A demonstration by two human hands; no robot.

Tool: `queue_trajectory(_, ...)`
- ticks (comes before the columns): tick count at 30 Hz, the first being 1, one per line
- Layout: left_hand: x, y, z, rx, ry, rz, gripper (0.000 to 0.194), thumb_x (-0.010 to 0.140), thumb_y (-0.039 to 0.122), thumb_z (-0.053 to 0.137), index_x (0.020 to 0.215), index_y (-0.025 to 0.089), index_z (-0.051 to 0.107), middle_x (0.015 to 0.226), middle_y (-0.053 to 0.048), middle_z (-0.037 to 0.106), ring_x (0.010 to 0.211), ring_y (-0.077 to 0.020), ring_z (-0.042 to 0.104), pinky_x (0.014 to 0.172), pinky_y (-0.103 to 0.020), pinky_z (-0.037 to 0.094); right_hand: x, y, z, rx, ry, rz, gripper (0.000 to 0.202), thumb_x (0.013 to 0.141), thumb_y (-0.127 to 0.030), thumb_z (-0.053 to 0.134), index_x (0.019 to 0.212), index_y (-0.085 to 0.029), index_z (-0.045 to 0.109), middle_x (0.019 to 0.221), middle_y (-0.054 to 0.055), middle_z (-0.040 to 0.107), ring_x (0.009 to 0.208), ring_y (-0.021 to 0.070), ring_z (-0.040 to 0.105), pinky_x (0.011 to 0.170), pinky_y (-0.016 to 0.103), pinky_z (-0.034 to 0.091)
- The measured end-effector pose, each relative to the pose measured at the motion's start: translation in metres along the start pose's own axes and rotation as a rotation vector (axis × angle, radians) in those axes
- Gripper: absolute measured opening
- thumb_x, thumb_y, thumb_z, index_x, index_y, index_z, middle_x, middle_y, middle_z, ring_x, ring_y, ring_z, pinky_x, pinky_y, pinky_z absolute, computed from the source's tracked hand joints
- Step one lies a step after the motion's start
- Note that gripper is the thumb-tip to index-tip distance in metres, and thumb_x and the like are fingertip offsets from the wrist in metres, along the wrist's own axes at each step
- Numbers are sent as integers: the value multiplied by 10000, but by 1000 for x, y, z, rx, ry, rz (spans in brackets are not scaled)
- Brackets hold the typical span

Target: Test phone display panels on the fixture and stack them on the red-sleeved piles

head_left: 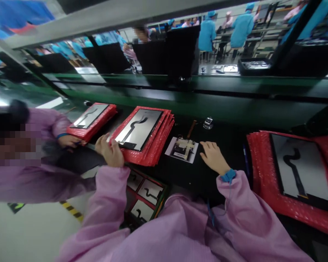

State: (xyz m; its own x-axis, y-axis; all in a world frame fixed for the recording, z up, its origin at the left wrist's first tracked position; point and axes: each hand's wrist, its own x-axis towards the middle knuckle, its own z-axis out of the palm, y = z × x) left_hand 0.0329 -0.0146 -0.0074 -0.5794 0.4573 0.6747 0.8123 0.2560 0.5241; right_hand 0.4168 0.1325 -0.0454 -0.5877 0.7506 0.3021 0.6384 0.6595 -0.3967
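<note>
My left hand [110,150] is at the near left corner of a silver panel [139,127] with a curved black strip, its fingers bent at the edge. Red bubble wrap [153,154] lies in a stack under that panel. My right hand [213,157] rests on the black table [191,182], fingers apart and nothing in them. Just left of it sits a small black module [183,148] with tan tape and a label, on a white sheet [170,146]. A brown strip [191,128] extends behind the module.
Another wrapped panel stack [303,169] stands at the right, one more [91,115] at the left near a person in pink [47,123]. A small metal device [208,123] sits behind the module. Below the table edge, a tray [164,193] holds several panels.
</note>
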Motion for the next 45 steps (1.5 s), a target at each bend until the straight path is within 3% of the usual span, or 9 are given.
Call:
queue_trajectory(3,-73,22,3,-7,165,93,439,947,393,452,1360,249,416,1501,-185,312,1426,-462,252,1166,-745,157,-25,-15,7,-38,-7,27,394,901,-223,547,1281,-152,624,1387,209,592,1276,402,527,1073,577,479)
queue_trajectory(6,-154,57,12,-124,65,270,435,840,377,623,1255,340,498,1373,-164,442,1316,-484,417,1040,-736,373,-58,-28,12,-75,50,99,370,926,-274,550,1282,-219,634,1405,157,609,1302,370,548,1112,522,495)
queue_trajectory(11,-231,137,19,-637,-612,409,335,938,115,497,1212,290,575,1159,-102,624,1051,-260,657,843,-457,599,-119,-39,0,-185,277,308,442,971,-181,435,1387,-262,559,1350,90,650,1298,292,557,1085,482,509)
queue_trajectory(16,-226,197,21,-1035,-1092,533,315,957,75,490,1178,231,650,1153,-88,678,1087,-177,678,925,-293,570,-176,-26,-37,-530,710,597,339,969,-159,545,1301,-162,613,1314,140,654,1261,321,519,1067,533,428)
queue_trajectory(25,-215,265,52,-1179,-1624,-192,256,925,341,642,1129,192,683,1139,-104,699,1074,-222,677,957,-362,544,-210,1,-63,-623,781,655,141,995,-272,584,1009,-187,696,1023,87,719,1012,256,568,928,414,432)
queue_trajectory(30,-213,319,69,-1277,-1683,-558,546,786,475,796,1213,200,597,1125,-82,694,1035,-218,682,957,-389,547,-212,-6,-74,-559,801,598,151,990,-202,548,914,-217,677,937,55,709,934,238,543,875,403,414)
queue_trajectory(35,-222,346,69,-1323,-1645,-798,545,689,451,862,1103,203,609,982,-44,721,877,-203,709,839,-358,576,-214,-46,-79,-474,649,267,223,935,-64,552,980,-242,679,932,9,721,947,206,550,977,390,443)
queue_trajectory(39,-221,333,55,-1316,-1555,-873,487,636,377,903,1010,190,654,956,-49,758,857,-200,728,825,-326,580,-222,-73,-80,-418,634,232,159,954,-153,594,1070,-241,657,1006,2,718,993,200,596,1024,398,468)
queue_trajectory(45,-190,268,38,-1124,-1300,-1161,574,514,390,972,959,190,670,846,-21,769,732,-213,751,683,-309,611,-231,-76,-71,-224,851,747,440,951,-341,617,1369,-231,537,1359,151,579,1269,324,527,1083,580,408)
